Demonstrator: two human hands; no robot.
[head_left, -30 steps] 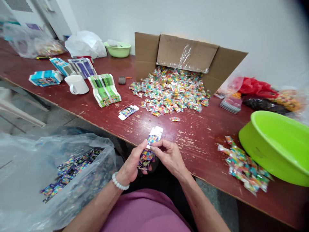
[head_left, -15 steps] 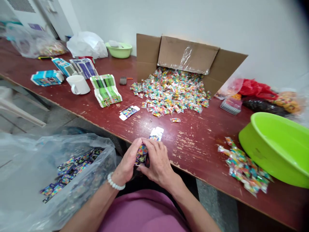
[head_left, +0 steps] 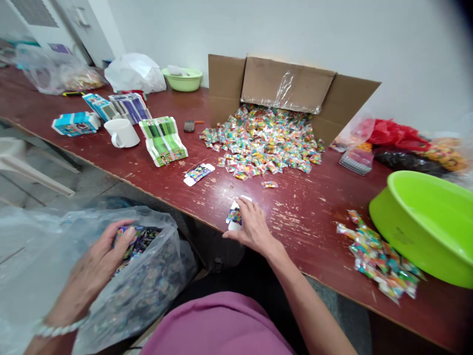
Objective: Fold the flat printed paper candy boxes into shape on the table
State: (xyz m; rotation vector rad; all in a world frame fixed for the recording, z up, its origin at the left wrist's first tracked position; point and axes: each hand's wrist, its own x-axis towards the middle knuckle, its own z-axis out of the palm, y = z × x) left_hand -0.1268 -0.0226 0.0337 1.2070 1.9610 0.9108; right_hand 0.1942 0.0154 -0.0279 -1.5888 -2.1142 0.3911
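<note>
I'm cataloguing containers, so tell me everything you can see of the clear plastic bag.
The clear plastic bag looks thin, milky and creased, its mouth open and loose plastic spread left. Inside lies a heap of small, dark, colourfully printed packs, visible through its wall. It sits below the near edge of the table, on the person's left; what supports it is unclear. The left hand is at its mouth, over the packs; whether it touches the plastic is unclear.

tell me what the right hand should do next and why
Probably close the right hand's grip on the small printed carton and lift it: its thumb and fingers are spread around that carton near the table's edge, while the left hand is over at the plastic bag.
</note>
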